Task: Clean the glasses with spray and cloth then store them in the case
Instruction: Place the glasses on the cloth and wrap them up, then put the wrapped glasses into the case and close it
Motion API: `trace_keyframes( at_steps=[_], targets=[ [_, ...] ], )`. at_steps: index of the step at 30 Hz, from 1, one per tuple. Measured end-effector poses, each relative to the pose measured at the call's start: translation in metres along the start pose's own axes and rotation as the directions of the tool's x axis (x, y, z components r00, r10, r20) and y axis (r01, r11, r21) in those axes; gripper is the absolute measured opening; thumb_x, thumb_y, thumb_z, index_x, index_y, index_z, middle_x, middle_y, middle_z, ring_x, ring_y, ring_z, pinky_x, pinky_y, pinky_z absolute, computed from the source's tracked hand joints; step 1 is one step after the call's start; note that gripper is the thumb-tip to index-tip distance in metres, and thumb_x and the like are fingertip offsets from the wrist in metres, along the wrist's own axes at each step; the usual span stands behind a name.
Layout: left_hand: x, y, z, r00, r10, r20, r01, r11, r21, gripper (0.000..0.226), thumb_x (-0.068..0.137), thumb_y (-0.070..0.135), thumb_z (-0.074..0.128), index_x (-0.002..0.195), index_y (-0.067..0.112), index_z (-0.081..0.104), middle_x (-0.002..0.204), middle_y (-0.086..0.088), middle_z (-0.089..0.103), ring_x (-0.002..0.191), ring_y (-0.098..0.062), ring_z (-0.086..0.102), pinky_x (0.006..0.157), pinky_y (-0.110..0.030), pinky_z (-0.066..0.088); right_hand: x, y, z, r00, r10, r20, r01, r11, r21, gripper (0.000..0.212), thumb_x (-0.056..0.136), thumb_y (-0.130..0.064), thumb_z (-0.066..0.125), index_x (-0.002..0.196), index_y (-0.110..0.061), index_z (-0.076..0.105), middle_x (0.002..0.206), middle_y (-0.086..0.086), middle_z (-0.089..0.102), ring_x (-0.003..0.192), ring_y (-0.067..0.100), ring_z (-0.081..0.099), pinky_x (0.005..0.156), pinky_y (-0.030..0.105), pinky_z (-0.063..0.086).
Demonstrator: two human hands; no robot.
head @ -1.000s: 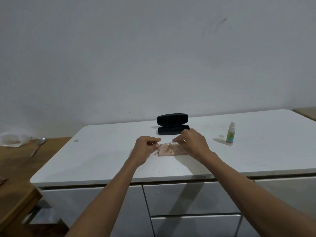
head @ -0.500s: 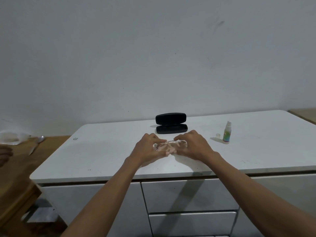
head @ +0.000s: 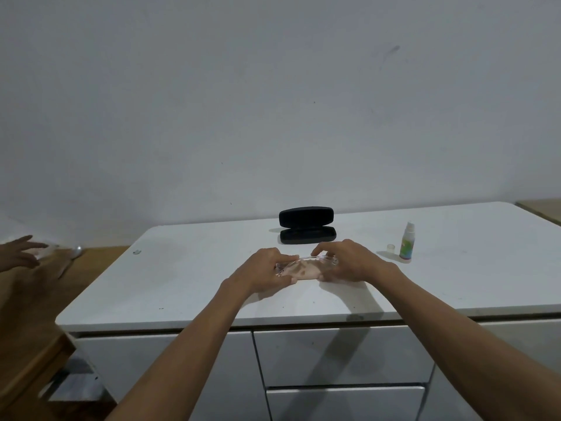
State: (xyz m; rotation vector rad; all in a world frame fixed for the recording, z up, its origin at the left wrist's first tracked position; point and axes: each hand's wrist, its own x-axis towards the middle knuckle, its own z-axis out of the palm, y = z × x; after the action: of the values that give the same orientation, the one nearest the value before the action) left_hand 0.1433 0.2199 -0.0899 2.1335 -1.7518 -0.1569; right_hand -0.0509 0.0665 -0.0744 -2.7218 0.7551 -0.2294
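Holding a pair of clear glasses [head: 306, 264] between them at the centre of the frame, the left hand [head: 263, 273] and the right hand [head: 349, 261] rest low on the white counter [head: 182, 284], each with its fingers closed around one end of the frame. Under the glasses lies a pale pink cloth [head: 303, 273], touching the counter and partly covered by both hands; whether the fingers also pinch the cloth cannot be told. Just above the hands, a little further back on the counter, stands the black case [head: 307, 225], open, its lid tilted up behind the lower half. The inside of the lower half looks dark, and nothing can be made out in it. To the right of centre stands a small spray bottle [head: 406, 242], upright, with a white top and a green label, well apart from the case. Just beside it on its left sits a small clear cap [head: 390, 247], off the bottle. Below the counter edge, in the lower part of the frame, are white drawer fronts [head: 340, 354]. At the left edge a wooden table [head: 27, 299] adjoins the counter, and another person's hand [head: 18, 252] reaches in over it, fingers spread, near a spoon [head: 71, 259] lying on the wood. A plain grey wall [head: 273, 101] fills the upper half of the frame.
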Motion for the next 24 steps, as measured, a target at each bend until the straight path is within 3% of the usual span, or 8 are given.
trace_keyframes(
  at_steps=[3,6,9,13,16,20,24],
  targets=[
    [0.000,0.000,-0.001,1.000,0.006,-0.003,-0.007,1.000,-0.013,0.054,0.085,0.045,0.075,0.137,0.037,0.061,0.099,0.006,0.060,0.094,-0.014,0.059,0.087,-0.032,0.051,0.004,0.004,0.000,1.000,-0.005,0.004,0.005,1.000,0.022,0.050,0.079,-0.047,0.080,0.125,-0.043,0.063,0.119,-0.002,0.073,0.106,0.019,0.064,0.081,0.028,0.043],
    [0.001,-0.001,0.001,0.999,0.016,-0.035,-0.017,1.000,-0.016,0.054,0.080,0.047,0.074,0.133,0.040,0.063,0.096,0.009,0.060,0.088,-0.011,0.057,0.083,-0.031,0.051,0.007,0.007,0.001,1.000,-0.009,0.000,0.009,0.998,0.064,0.050,0.073,-0.047,0.083,0.121,-0.045,0.065,0.114,-0.003,0.074,0.104,0.017,0.063,0.081,0.029,0.046],
    [0.003,-0.003,0.004,0.997,0.015,-0.075,-0.016,1.000,-0.009,0.056,0.075,0.048,0.070,0.130,0.040,0.065,0.095,0.012,0.062,0.086,-0.009,0.056,0.082,-0.032,0.052,0.011,0.011,0.001,0.999,-0.025,-0.035,0.029,0.995,0.094,0.046,0.079,-0.043,0.080,0.123,-0.046,0.066,0.112,-0.004,0.073,0.110,0.017,0.052,0.086,0.032,0.046],
    [0.017,-0.007,-0.001,0.990,0.022,-0.140,-0.022,1.000,0.002,0.058,0.072,0.053,0.064,0.130,0.043,0.065,0.098,0.008,0.063,0.085,-0.010,0.055,0.077,-0.028,0.046,0.022,0.017,-0.007,0.995,-0.049,-0.087,0.057,0.994,0.091,0.052,0.079,-0.038,0.081,0.128,-0.045,0.066,0.108,-0.008,0.071,0.104,0.015,0.041,0.078,0.030,0.039],
    [0.035,-0.009,-0.011,0.988,0.014,-0.156,-0.017,1.000,-0.014,0.058,0.073,0.053,0.065,0.130,0.043,0.064,0.101,0.008,0.060,0.085,-0.008,0.053,0.073,-0.023,0.038,0.036,0.022,-0.016,0.993,-0.041,-0.110,0.053,0.992,0.114,0.053,0.076,-0.039,0.083,0.125,-0.045,0.067,0.105,-0.009,0.068,0.105,0.016,0.048,0.079,0.033,0.043],
    [0.065,-0.013,-0.019,0.981,-0.010,-0.195,0.005,1.000,-0.027,0.056,0.074,0.046,0.069,0.129,0.044,0.064,0.101,0.013,0.056,0.089,-0.010,0.055,0.074,-0.025,0.039,0.060,0.027,-0.023,0.983,-0.001,-0.186,0.025,0.992,0.126,0.052,0.077,-0.038,0.082,0.126,-0.043,0.067,0.106,-0.006,0.066,0.098,0.018,0.057,0.076,0.033,0.046],
    [0.091,-0.019,-0.015,0.968,-0.042,-0.246,0.037,0.999,-0.026,0.054,0.077,0.038,0.073,0.130,0.043,0.064,0.101,0.010,0.054,0.091,-0.014,0.058,0.075,-0.028,0.045,0.086,0.036,-0.021,0.973,0.008,-0.229,0.016,0.994,0.105,0.049,0.079,-0.043,0.076,0.126,-0.047,0.063,0.107,0.002,0.069,0.098,0.020,0.056,0.067,0.032,0.040]
  ],
)
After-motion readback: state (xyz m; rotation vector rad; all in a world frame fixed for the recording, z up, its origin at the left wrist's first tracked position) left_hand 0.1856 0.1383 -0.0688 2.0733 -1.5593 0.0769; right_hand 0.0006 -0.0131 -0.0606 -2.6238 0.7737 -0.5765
